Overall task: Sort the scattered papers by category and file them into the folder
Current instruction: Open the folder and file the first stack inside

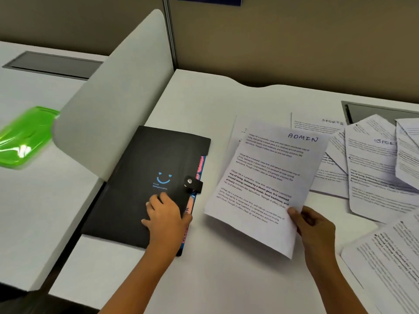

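Handwritten "ADMIN" on the front sheet [260,189]; "SPORTS" on a rear sheet [317,127]

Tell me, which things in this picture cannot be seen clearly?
Head view:
- Folder tabs: black cover hides all but a pink-blue strip; labels unreadable.
- Right hand: fingers behind the ADMIN sheet.
- Papers at right: cut by the frame edge, text blurred.
- Green object: blurred, partly behind the divider.
- Blue sign: cut by the top edge.

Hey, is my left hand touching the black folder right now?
Touching. The head view shows the left hand lying on the cover of the black folder, with no gap; the right hand pinches the ADMIN sheet.
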Tool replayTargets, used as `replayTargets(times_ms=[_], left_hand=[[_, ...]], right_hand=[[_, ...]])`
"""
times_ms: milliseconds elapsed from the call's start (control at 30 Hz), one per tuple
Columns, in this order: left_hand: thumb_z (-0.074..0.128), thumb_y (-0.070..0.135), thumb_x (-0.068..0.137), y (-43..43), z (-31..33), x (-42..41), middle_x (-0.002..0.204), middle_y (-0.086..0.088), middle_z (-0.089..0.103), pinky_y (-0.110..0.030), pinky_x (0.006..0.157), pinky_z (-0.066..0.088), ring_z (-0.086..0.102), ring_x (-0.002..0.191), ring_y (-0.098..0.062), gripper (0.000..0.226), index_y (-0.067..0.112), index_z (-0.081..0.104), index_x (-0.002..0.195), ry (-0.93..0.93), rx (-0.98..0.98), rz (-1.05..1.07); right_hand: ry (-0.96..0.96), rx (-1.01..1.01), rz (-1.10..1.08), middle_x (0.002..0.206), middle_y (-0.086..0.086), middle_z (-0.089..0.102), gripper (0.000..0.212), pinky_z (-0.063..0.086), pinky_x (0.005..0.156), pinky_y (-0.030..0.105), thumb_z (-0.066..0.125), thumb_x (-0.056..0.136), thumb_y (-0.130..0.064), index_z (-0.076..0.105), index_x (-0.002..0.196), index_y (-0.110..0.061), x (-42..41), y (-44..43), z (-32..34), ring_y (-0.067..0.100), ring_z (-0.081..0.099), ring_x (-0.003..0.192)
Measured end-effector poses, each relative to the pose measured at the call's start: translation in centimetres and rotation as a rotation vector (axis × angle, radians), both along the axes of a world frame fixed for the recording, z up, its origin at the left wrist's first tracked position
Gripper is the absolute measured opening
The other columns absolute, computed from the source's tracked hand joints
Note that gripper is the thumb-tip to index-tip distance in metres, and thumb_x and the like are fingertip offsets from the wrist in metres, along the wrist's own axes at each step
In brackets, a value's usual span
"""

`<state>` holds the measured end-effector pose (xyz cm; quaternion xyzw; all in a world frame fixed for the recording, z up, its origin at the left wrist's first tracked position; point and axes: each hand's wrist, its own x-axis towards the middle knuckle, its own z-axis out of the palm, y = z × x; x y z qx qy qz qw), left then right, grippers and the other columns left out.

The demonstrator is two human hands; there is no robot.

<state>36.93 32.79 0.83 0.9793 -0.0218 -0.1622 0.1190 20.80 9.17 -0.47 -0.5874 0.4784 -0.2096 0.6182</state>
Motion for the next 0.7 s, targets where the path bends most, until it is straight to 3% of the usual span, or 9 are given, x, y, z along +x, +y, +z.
replayTargets(times_ms=[67, 133, 200, 300, 400, 467, 533, 700], left_hand=[[0.067, 0.031, 0.083, 0.0, 0.5, 0.3, 0.131, -0.018, 0.037, -0.053, 0.094, 0.045, 0.048, 0.117, -0.036, 0.067, 0.008, 0.028, 0.133, 0.036, -0.122, -0.008], [0.061, 0.023, 0.088, 0.3, 1.1, 0.4, 0.119, -0.016, 0.045, -0.041, 0.080, 0.052, 0.057, 0.095, -0.028, 0.057, 0.013, 0.025, 0.133, 0.005, -0.199, -0.031], [0.053, 0.015, 0.093, 1.0, 1.8, 0.3, 0.098, -0.011, 0.050, -0.024, 0.056, 0.044, 0.053, 0.068, -0.016, 0.052, 0.020, 0.019, 0.132, -0.107, -0.201, -0.069], [0.047, 0.005, 0.093, 2.4, 3.2, 0.3, 0.081, -0.011, 0.049, -0.022, 0.045, 0.035, 0.041, 0.050, -0.013, 0.050, 0.030, 0.015, 0.121, -0.261, -0.245, -0.109], [0.047, 0.006, 0.093, 3.2, 4.1, 0.3, 0.106, -0.011, 0.051, -0.026, 0.047, 0.047, 0.053, 0.062, -0.015, 0.036, 0.020, 0.033, 0.123, -0.279, -0.277, -0.213], [0.047, 0.009, 0.093, 3.1, 3.8, 0.2, 0.126, -0.009, 0.050, -0.034, 0.063, 0.056, 0.060, 0.088, -0.021, 0.029, 0.011, 0.047, 0.122, -0.229, -0.261, -0.222], [0.048, 0.011, 0.095, 2.6, 3.3, 0.2, 0.136, -0.008, 0.050, -0.034, 0.072, 0.057, 0.062, 0.100, -0.024, 0.032, 0.008, 0.051, 0.127, -0.195, -0.237, -0.187], [0.052, 0.014, 0.094, 2.4, 2.5, -0.2, 0.126, -0.009, 0.062, -0.038, 0.069, 0.057, 0.067, 0.086, -0.026, 0.038, 0.010, 0.054, 0.132, -0.214, -0.221, -0.159]], right_hand=[[0.008, -0.007, -0.002, 0.097, -0.002, 0.072, 0.020, 0.052, 0.093, 0.046, 0.072, 0.081, -0.017, 0.070, 0.101, -0.018, 0.2, 0.2, 0.0, 0.020, 0.068, 0.093], [0.007, -0.016, -0.002, 0.096, -0.003, 0.073, 0.016, 0.052, 0.092, 0.045, 0.072, 0.081, -0.017, 0.070, 0.096, -0.023, 0.2, 0.4, 0.0, 0.020, 0.068, 0.093], [0.009, -0.015, -0.004, 0.096, -0.002, 0.073, 0.015, 0.052, 0.092, 0.045, 0.072, 0.081, -0.018, 0.071, 0.095, -0.024, 0.1, 0.6, -0.1, 0.021, 0.068, 0.093], [0.020, -0.001, -0.007, 0.096, -0.002, 0.072, 0.014, 0.052, 0.092, 0.045, 0.072, 0.081, -0.018, 0.070, 0.094, -0.024, -0.2, 1.0, -0.2, 0.021, 0.068, 0.093], [0.024, 0.017, -0.011, 0.098, -0.001, 0.072, 0.020, 0.052, 0.092, 0.045, 0.072, 0.081, -0.018, 0.070, 0.101, -0.018, -0.1, 1.6, -0.3, 0.021, 0.068, 0.094], [0.024, 0.023, -0.008, 0.099, -0.001, 0.072, 0.024, 0.052, 0.092, 0.045, 0.072, 0.081, -0.018, 0.069, 0.105, -0.015, 0.2, 2.0, -0.3, 0.021, 0.068, 0.094], [0.024, 0.025, -0.008, 0.100, 0.000, 0.072, 0.027, 0.052, 0.092, 0.046, 0.072, 0.081, -0.018, 0.069, 0.107, -0.013, 0.3, 2.2, -0.2, 0.022, 0.068, 0.094], [0.023, 0.016, 0.009, 0.098, -0.001, 0.072, 0.023, 0.053, 0.092, 0.044, 0.072, 0.081, -0.019, 0.069, 0.104, -0.017, 0.5, 2.3, 0.2, 0.020, 0.068, 0.093]])
